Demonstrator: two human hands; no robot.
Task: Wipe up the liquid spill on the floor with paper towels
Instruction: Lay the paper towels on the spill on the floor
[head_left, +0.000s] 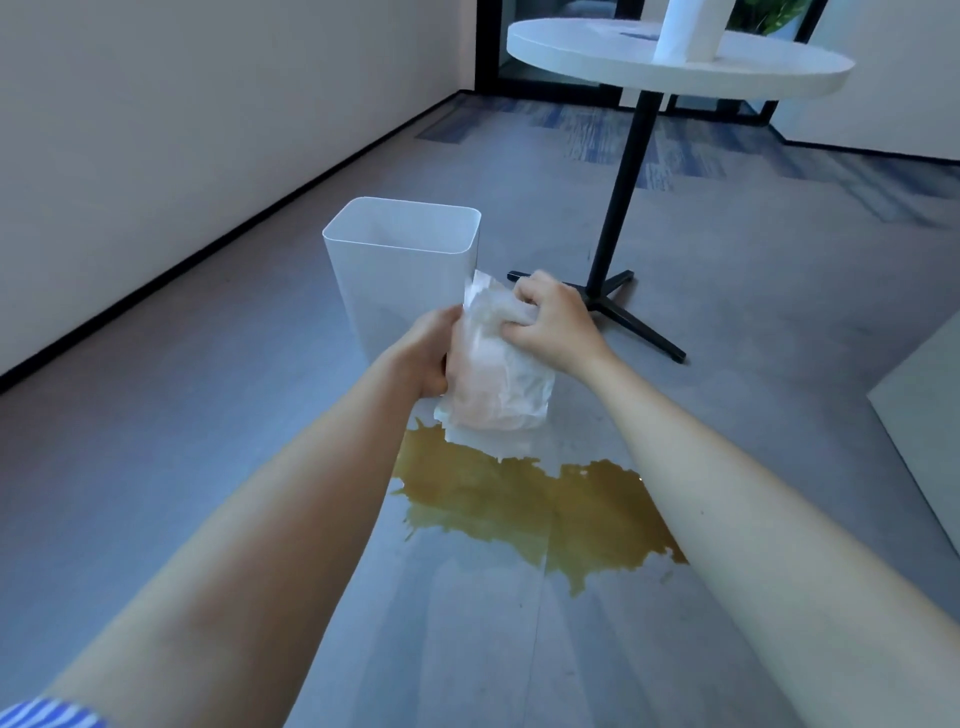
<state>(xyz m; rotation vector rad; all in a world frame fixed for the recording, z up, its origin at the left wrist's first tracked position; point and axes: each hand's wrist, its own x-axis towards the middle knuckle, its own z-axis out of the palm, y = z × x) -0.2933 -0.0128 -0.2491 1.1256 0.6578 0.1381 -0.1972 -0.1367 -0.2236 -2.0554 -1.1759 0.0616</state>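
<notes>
You grip the paper towel wad (493, 364) in both your left hand (428, 353) and right hand (550, 322) above the brown spill's (540, 512) far edge, beside the bin (402, 270), so a soaked wad may drip or smear liquid wider.

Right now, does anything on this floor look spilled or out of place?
Yes. A brown puddle spreads over the grey floor, nearer than the white bin. The left hand and right hand grip a crumpled, faintly stained paper towel at the puddle's far edge.
</notes>
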